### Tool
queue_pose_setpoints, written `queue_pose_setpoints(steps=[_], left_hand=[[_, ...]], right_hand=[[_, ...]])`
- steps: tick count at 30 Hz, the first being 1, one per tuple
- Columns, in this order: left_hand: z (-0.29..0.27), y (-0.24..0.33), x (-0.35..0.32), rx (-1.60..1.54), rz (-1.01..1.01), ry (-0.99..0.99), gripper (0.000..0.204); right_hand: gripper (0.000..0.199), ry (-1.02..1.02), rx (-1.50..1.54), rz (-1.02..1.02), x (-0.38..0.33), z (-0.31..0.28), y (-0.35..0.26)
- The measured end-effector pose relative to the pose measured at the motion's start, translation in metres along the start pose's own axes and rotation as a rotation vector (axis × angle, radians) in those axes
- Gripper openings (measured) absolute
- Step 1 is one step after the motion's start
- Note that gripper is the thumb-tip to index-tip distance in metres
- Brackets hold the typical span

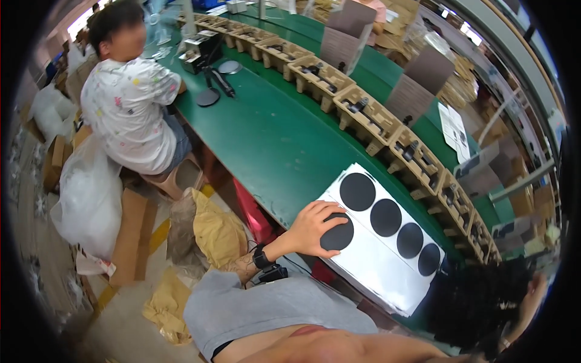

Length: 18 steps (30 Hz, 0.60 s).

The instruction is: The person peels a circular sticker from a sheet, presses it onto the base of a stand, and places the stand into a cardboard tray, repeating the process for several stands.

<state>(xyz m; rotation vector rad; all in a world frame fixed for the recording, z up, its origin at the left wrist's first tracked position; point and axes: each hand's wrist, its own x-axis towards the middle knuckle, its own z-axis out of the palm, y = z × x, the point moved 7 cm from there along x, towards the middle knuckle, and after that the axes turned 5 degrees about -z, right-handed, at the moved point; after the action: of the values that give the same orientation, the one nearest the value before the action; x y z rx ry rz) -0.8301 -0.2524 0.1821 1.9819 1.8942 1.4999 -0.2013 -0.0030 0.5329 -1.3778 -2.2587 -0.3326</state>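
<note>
Well to the left of the left hand [311, 230], a co-worker [124, 112] in a white patterned shirt sits at the long green table [260, 145]. The hand grips a matte black round disc [339, 236] by its rim over white flat sheets [375, 266], apparently picking up or placing it, which calls for a level hold. Right of it lie four matching black discs [385, 218], with brown moulded trays [358, 126] beyond; the right hand cannot be made out.
</note>
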Motion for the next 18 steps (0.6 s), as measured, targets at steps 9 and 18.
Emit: queue_pose_setpoints(steps=[9, 18], left_hand=[[-0.016, -0.006, -0.015, 0.049, -0.054, -0.057, 0.06], [-0.032, -0.008, -0.023, 0.013, -0.022, -0.053, 0.061]], right_hand=[[0.019, -0.226, -0.102, -0.581, 0.157, 0.143, -0.383], [0.021, -0.747, 0.248, -0.144, 0.232, 0.409, -0.511]])
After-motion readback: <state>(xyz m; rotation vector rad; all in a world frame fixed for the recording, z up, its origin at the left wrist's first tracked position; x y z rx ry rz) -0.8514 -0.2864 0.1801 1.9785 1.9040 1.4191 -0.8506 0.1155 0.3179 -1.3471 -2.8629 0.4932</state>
